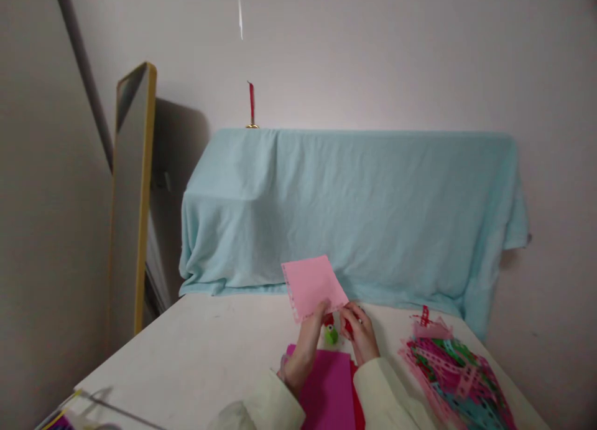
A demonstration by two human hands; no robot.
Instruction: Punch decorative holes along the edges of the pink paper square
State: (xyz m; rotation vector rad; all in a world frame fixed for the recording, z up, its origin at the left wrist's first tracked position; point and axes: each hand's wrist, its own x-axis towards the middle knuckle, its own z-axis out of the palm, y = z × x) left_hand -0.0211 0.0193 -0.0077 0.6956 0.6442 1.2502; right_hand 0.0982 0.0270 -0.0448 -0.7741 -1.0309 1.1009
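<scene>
My left hand [308,340] grips a pink sheet of paper [313,285] by its near edge, the thumb lying on top. Small cut-outs run along the sheet's left and near edges. At the sheet's near right corner, my right hand [359,330] is closed around a red object [349,328], mostly hidden by the fingers. Between the hands shows a small green piece with an eye-like spot [331,335], a bit of red above it; whether it joins the red object I cannot tell. Below my hands lies a magenta sheet [329,389], with a red sheet [358,399] partly under it.
A heap of perforated paper strips [461,374] in several colours lies on the right of the white table [200,349]. Behind is a large form draped in a light blue cloth [354,212]. A yellow-framed mirror [146,200] leans at the left.
</scene>
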